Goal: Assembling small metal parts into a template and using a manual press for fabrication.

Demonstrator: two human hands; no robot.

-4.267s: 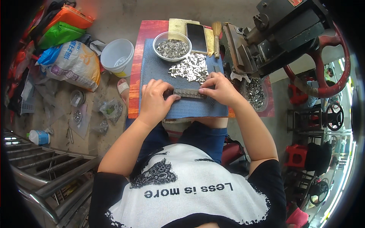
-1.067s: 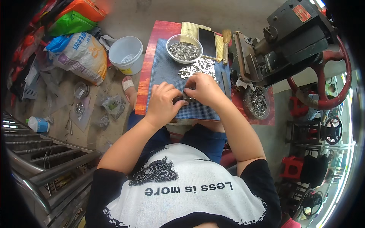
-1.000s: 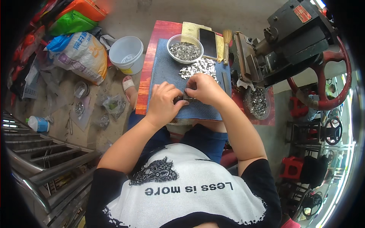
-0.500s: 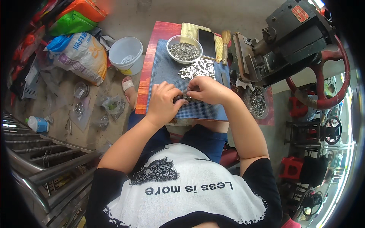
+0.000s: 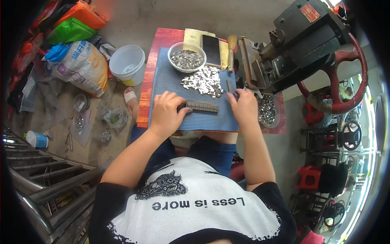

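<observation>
My left hand [image 5: 165, 114] grips the left end of a dark slotted metal bar [image 5: 203, 107], thumb on its near side and fingers curled at the far side. The bar lies across the blue ribbed mat [image 5: 166, 73]. At the mat's right edge, my right hand [image 5: 245, 107] has its thumb apart from its fingers. Just beyond the fingertips is a narrow flat grey strip [image 5: 230, 85]; whether they touch it is hard to tell. A loose pile of small shiny metal pieces [image 5: 203, 81] lies beyond the bar. More fill a clear round bowl [image 5: 187, 55] behind the pile.
A phone [image 5: 211, 50] on yellow cloth and a brush [image 5: 231, 51] occupy the table's far side. To the right stand a hand-wheel press [image 5: 302, 44] and a tub of metal pieces [image 5: 268, 110]. A white bucket [image 5: 128, 65] and a large sack [image 5: 81, 67] stand left.
My right hand has left the bar and moved right, toward the grey strip. More of the bar shows now, while my left hand stays on its end. The whole view has shifted slightly.
</observation>
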